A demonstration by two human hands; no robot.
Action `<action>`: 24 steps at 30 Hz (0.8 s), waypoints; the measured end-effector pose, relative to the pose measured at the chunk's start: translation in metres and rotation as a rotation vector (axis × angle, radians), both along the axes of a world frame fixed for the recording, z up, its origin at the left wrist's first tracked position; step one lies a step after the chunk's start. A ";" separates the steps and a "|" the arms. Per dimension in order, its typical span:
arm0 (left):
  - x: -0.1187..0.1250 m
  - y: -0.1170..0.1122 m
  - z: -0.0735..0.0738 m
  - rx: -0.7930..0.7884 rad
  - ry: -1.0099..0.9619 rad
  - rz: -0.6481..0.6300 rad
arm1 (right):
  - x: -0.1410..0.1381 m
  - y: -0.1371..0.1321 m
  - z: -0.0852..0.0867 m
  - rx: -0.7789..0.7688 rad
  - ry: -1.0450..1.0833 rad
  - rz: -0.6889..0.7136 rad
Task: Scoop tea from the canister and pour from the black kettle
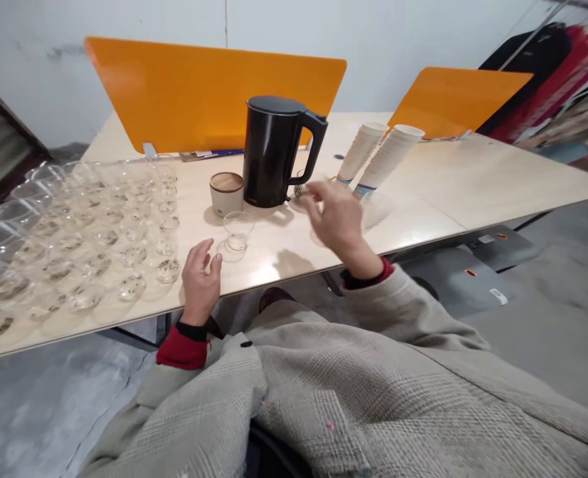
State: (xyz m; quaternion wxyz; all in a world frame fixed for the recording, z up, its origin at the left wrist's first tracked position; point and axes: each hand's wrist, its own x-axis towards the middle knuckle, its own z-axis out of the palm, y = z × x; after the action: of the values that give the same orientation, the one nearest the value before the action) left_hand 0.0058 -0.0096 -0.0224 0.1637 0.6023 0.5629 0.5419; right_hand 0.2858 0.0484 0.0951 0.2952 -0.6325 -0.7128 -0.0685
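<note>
My left hand [200, 279] rests on the table's front edge with its fingers loosely curled and apart, empty, just left of a small clear glass [237, 231]. My right hand [338, 216] hovers above the table to the right of the black kettle [274, 151], blurred by motion, fingers stretched toward a small metal object [301, 191] by the kettle's base. I cannot tell whether it touches that object. A beige canister with a wooden lid [226, 192] stands left of the kettle.
Several rows of clear glasses [85, 226] cover the left of the light wooden table [438, 192]. Two leaning stacks of paper cups [379, 158] stand behind my right hand. Orange dividers [209, 93] line the far edge. Clothes hang at the far right.
</note>
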 end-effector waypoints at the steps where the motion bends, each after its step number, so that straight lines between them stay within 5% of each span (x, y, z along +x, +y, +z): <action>1: -0.001 0.002 -0.003 0.011 0.069 0.022 | -0.008 -0.004 -0.018 -0.045 0.014 0.094; 5: -0.001 0.013 -0.011 0.000 0.289 0.024 | -0.034 0.010 -0.081 -0.250 -0.038 0.300; 8: 0.001 0.025 -0.012 -0.051 0.387 -0.028 | -0.049 0.024 -0.102 -0.329 -0.074 0.334; 17: 0.009 0.029 0.005 -0.342 0.833 -0.026 | -0.061 0.018 -0.100 -0.385 -0.142 0.472; 24: 0.009 0.024 0.017 -0.406 0.880 -0.065 | -0.057 0.013 -0.104 -0.286 -0.121 0.499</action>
State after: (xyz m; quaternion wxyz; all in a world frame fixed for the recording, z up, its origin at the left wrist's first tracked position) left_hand 0.0146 0.0141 -0.0057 0.0413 0.7473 0.6541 0.1095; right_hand 0.2286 0.0618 -0.0086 0.1679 -0.4677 -0.8650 0.0699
